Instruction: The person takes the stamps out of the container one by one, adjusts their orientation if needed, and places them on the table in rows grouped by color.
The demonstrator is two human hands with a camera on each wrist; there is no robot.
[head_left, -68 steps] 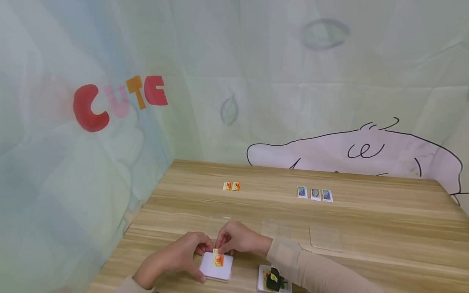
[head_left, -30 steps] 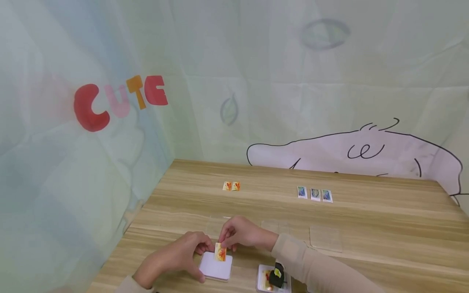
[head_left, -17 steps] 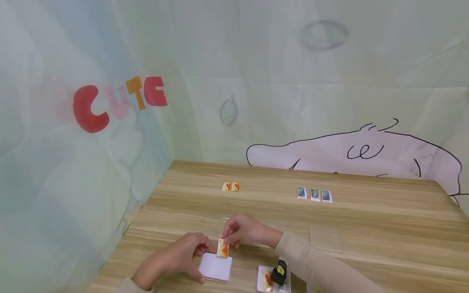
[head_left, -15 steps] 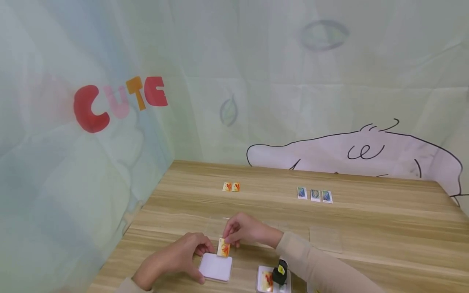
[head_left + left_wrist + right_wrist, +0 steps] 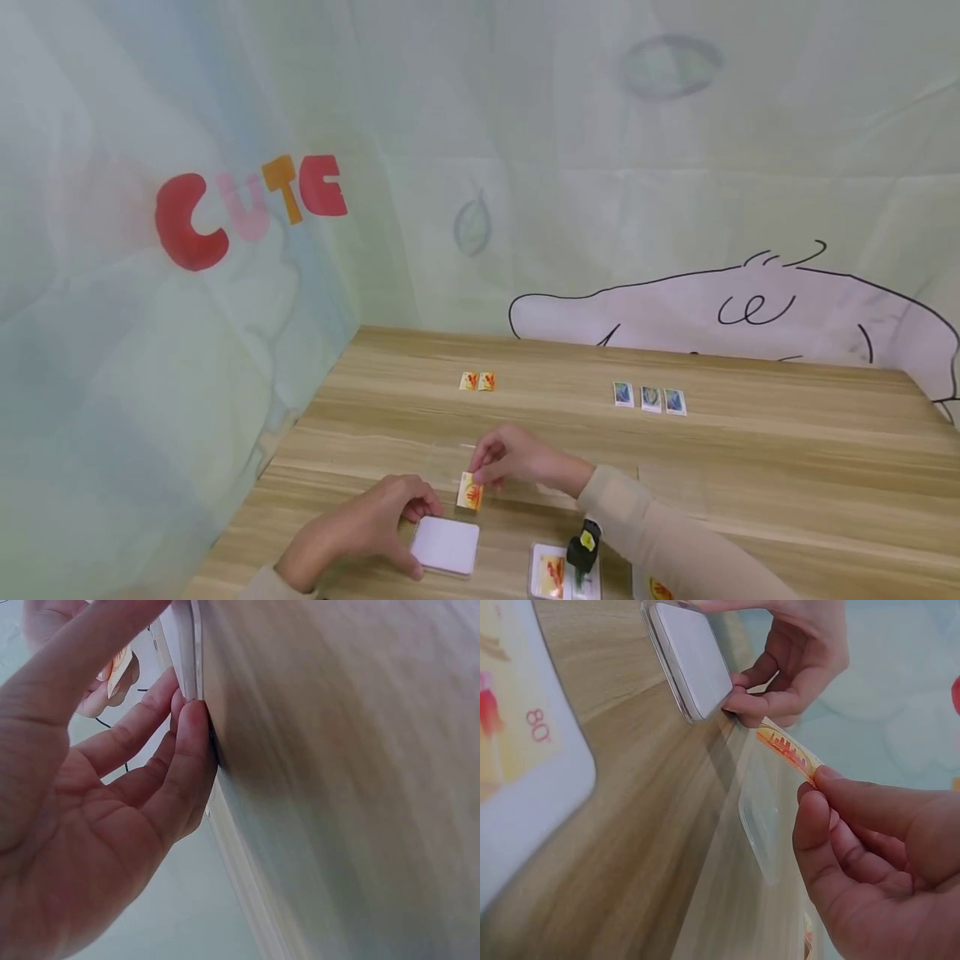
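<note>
My right hand [image 5: 517, 454] pinches an orange-and-yellow postage stamp [image 5: 469, 492] by its corner between thumb and fingertips. The stamp [image 5: 786, 750] hangs tilted above the table, apart from the case. Below and left of it lies a square clear plastic case [image 5: 446, 546] with a plain white top face. Around that case's left side my left hand [image 5: 375, 525] holds its edges, thumb at the near corner and fingertips at the far one. In the left wrist view, fingers [image 5: 191, 739] of this hand touch the case's edge [image 5: 196, 652].
A second case [image 5: 536, 575] bearing stamps stands to the right, partly behind a black wrist camera [image 5: 583, 546]. Another stamp case [image 5: 645, 583] is cut off at the bottom. Two orange stamps [image 5: 477, 381] and three blue-green stamps [image 5: 650, 398] lie farther back. A clear lid [image 5: 759, 825] lies nearby.
My right hand has lifted the stamp off the white face of the case and carried it away, toward the back and right. My left hand keeps its place at the case.
</note>
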